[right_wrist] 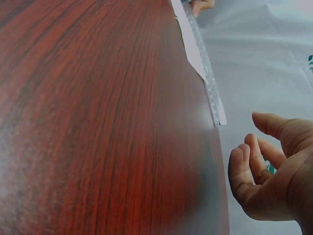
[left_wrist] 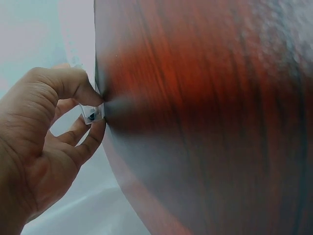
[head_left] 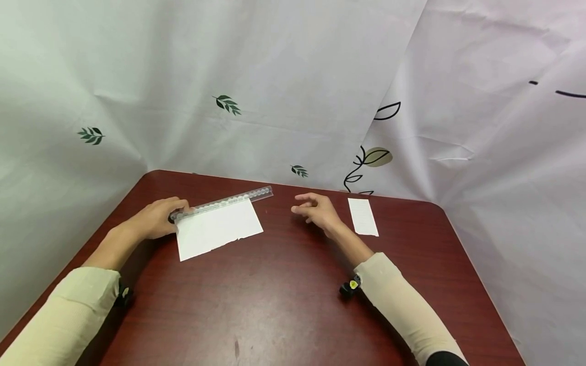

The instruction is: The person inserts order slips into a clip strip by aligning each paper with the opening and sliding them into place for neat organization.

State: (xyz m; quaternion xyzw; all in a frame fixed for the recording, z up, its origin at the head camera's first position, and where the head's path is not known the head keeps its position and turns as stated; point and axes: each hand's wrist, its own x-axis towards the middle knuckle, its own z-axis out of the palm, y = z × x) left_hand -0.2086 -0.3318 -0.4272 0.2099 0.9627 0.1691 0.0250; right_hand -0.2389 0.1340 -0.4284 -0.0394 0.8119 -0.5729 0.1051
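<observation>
A clear ruler (head_left: pixel 261 193) lies slantwise along the far edge of a white sheet of paper (head_left: pixel 220 229), whose near edge looks torn. At the ruler's left end is my left hand (head_left: pixel 157 218). The left wrist view shows thumb and fingers of that hand (left_wrist: pixel 54 117) pinching the clear end of the ruler (left_wrist: pixel 92 115). To the right of the ruler, apart from it, my right hand (head_left: pixel 319 211) hovers over the table with nothing in it. Its fingers hang loosely bent in the right wrist view, where the hand (right_wrist: pixel 274 171) is well clear of the ruler (right_wrist: pixel 208 78).
A narrow white strip of paper (head_left: pixel 363 217) lies on the reddish-brown table (head_left: pixel 256 305), beyond the right hand. White fabric (head_left: pixel 274 91) with leaf prints hangs behind the table and along its sides. Small dark devices (head_left: pixel 350 287) are worn at both wrists.
</observation>
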